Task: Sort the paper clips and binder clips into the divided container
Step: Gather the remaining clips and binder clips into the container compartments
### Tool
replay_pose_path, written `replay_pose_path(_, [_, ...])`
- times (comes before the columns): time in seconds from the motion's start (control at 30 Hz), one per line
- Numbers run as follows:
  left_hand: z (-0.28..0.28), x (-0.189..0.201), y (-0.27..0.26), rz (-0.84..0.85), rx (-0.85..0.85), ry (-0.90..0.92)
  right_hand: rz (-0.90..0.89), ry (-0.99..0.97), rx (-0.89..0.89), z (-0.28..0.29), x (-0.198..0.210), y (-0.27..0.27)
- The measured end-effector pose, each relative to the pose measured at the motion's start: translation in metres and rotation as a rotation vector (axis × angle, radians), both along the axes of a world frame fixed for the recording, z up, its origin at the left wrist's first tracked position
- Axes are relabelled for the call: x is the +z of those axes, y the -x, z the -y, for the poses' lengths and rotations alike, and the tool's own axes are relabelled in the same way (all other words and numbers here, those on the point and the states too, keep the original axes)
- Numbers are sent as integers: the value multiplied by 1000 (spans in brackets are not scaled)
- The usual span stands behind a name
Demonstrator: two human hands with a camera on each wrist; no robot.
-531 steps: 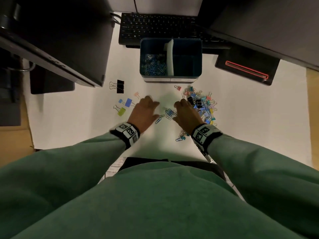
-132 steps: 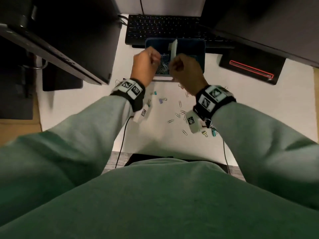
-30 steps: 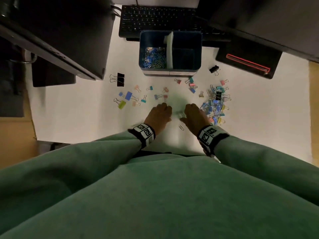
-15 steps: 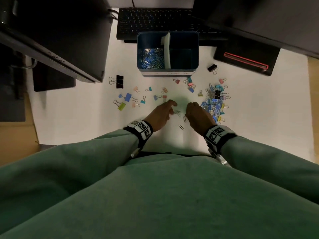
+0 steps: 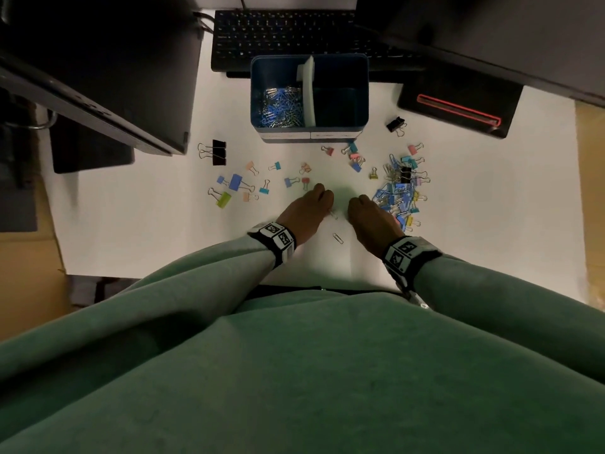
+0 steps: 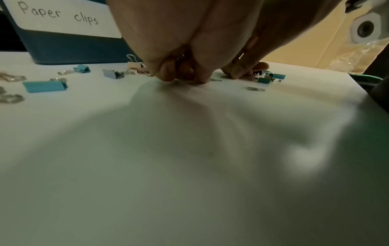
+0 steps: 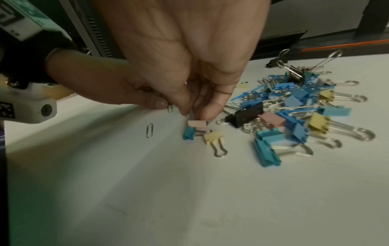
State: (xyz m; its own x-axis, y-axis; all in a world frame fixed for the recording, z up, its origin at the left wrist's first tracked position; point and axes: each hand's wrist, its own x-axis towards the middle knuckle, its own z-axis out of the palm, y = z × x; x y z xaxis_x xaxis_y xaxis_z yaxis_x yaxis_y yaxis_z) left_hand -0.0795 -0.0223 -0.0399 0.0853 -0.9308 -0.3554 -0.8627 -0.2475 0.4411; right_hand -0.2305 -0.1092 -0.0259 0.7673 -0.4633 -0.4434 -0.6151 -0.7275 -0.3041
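The blue divided container point(image 5: 360, 93) stands at the back, with paper clips point(image 5: 281, 106) in its left compartment, labelled "Paper clips" point(image 6: 63, 16). My left hand point(image 5: 311, 208) rests its curled fingertips point(image 6: 168, 73) on the table, and metal glints inside its fist. A silver paper clip point(image 7: 170, 108) lies just at its thumb. My right hand point(image 5: 368, 213) pinches a small silver clip point(image 7: 188, 114) against the table at the left edge of the binder clip pile point(image 7: 294, 113). Another paper clip point(image 5: 338, 238) lies loose between my wrists.
Loose coloured binder clips point(image 5: 235, 183) are scattered left of my hands and in front of the container. A black binder clip point(image 5: 217, 152) lies far left, another point(image 5: 396, 124) right of the container. A keyboard point(image 5: 284, 31), a laptop and dark devices ring the back.
Both hands have drawn their fingers in around the clips between them. One of the three loose paper clips there is gone from the table, by my right hand.
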Motion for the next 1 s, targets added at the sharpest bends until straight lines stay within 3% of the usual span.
replay_pose_path(0.27, [-2, 5, -9, -40, 29, 12, 17, -1, -3, 3, 0, 2])
replay_pose_path(0.4, [-7, 14, -23, -272, 179, 25, 4, -69, -45, 11, -4, 0])
replay_pose_path(0.57, [-11, 18, -32, -561, 313, -26, 144, -433, -123, 15, 17, 4])
replay_pose_path(0.73, [-2, 26, -24, -919, 575, -130, 73, -392, -57, 11, 17, 5])
replay_pose_path(0.8, [4, 30, -19, -873, 548, -156, 28, -268, 4, 4, 18, 6])
replay_pose_path(0.9, [8, 23, -11, -535, 378, -120, 20, -171, 84, -9, 15, 7])
replay_pose_path(1.0, [7, 13, -3, -301, 207, -96, 14, -117, 106, -17, 10, 0])
